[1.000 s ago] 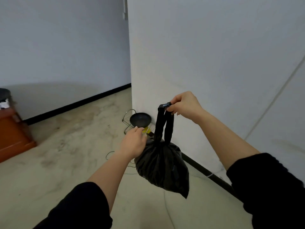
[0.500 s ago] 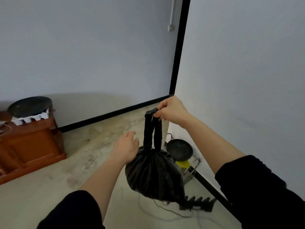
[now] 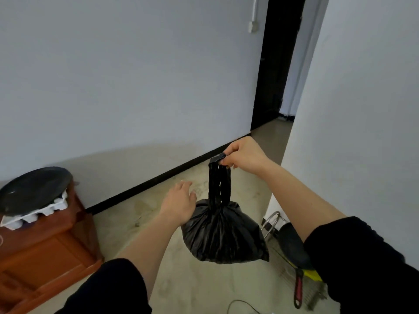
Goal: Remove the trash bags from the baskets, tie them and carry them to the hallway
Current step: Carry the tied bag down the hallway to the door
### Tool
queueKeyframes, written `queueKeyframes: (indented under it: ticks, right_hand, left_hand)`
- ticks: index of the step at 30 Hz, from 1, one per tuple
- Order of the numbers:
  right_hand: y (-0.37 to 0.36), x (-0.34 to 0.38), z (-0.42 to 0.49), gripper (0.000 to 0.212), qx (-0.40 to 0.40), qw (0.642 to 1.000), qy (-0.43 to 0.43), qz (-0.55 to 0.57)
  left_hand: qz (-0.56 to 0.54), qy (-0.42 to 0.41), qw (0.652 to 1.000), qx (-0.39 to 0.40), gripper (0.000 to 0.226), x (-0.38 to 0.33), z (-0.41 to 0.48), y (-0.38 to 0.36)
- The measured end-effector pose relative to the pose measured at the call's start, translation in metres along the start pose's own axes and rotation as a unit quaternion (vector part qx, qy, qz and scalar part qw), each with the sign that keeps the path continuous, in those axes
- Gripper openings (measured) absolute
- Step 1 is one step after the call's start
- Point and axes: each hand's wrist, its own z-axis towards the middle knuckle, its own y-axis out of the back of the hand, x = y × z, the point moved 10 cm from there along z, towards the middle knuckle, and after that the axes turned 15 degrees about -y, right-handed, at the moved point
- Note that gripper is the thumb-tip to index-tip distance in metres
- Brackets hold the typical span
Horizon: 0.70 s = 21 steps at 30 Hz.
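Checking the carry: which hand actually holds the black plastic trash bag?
The right hand, pinching the black plastic trash bag by its handle loops from above. The left hand is open, fingers straight, beside the bag's gathered top.

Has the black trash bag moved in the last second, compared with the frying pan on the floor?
Yes. The trash bag, held by the right hand, was right of the frying pan; now it hangs left of it.
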Motion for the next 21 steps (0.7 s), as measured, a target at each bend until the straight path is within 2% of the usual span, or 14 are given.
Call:
queueKeyframes:
  ticks: [5, 13, 21]
  right_hand:
    - [-0.025, 0.026, 0.12, 0.003, -0.003, 1.0, -0.017, -0.022]
    - [-0.041, 0.039, 0.317, 0.006, -0.01, 0.999, -0.014, -0.032]
    - [-0.036, 0.038, 0.519, 0.008, 0.018, 0.998, -0.053, -0.037]
  left_hand:
    - [0.0, -0.017, 1.0, 0.021, 0.048, 0.07, 0.115, 0.01]
    - [0.011, -0.049, 0.999, 0.003, 0.046, 0.148, 0.308, 0.002]
    - [0.01, -0.036, 0.999, 0.025, 0.046, 0.206, 0.501, -0.014]
